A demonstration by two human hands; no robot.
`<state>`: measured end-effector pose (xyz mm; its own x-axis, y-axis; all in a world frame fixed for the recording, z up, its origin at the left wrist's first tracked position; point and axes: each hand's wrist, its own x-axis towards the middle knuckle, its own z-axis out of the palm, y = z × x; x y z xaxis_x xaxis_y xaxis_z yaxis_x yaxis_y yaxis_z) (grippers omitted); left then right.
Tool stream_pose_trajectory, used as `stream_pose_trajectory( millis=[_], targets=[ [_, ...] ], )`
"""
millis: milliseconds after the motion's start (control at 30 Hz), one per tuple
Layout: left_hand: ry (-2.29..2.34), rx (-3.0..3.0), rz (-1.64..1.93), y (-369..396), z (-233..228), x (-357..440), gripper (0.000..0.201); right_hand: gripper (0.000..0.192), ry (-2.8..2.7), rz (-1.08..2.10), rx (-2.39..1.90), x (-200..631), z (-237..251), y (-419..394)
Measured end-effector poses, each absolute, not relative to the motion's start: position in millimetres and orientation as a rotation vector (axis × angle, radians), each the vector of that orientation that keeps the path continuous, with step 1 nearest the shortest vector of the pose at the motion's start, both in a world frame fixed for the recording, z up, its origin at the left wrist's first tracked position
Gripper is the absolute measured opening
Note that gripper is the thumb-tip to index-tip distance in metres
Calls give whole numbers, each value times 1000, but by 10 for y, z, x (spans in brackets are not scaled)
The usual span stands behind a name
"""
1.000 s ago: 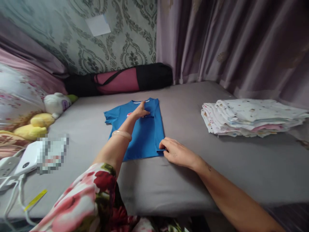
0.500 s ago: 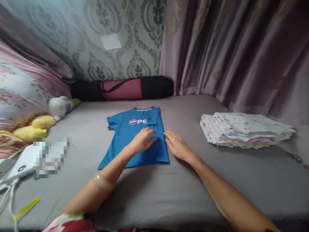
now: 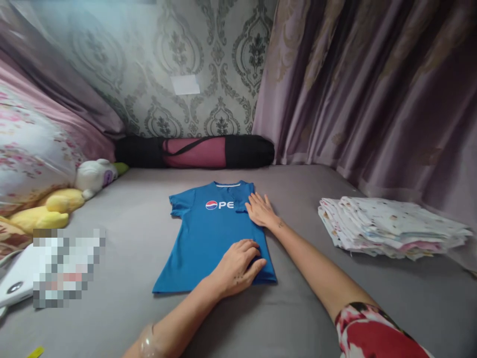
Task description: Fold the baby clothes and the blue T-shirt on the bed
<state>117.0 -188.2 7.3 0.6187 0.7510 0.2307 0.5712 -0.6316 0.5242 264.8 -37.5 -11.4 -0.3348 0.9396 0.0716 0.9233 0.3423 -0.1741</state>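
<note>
A blue T-shirt with a white and red logo lies flat on the grey bed sheet, its right side folded inward. My left hand rests palm down on the shirt's lower right part, near the hem. My right hand lies flat with spread fingers on the folded right edge near the shoulder. Neither hand grips the cloth.
A stack of folded white patterned cloths sits at the right. A black and pink rolled bag lies along the wall. Plush toys and a floral pillow are at the left, with a white device near the left edge. Curtains hang behind.
My left hand has slid from the shirt's collar down to its lower right part. My right hand moved from the hem up to the folded shoulder edge. The view tilted upward.
</note>
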Motion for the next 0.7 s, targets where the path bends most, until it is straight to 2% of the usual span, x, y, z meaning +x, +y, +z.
stream_pose_trajectory(
  millis=[100, 233, 700],
  targets=[
    [1117, 2423, 534, -1881, 55, 1185, 34, 64, -2461, 172, -1732, 2542, -129, -129],
    [1155, 2415, 418, -1883, -10, 1180, 56, 66, -2461, 231, -1822, 2430, -187, 134],
    [1156, 2413, 386, -1891, -88, 1173, 65, 68, -2165, 190, -2035, 2109, -248, 640]
  ],
)
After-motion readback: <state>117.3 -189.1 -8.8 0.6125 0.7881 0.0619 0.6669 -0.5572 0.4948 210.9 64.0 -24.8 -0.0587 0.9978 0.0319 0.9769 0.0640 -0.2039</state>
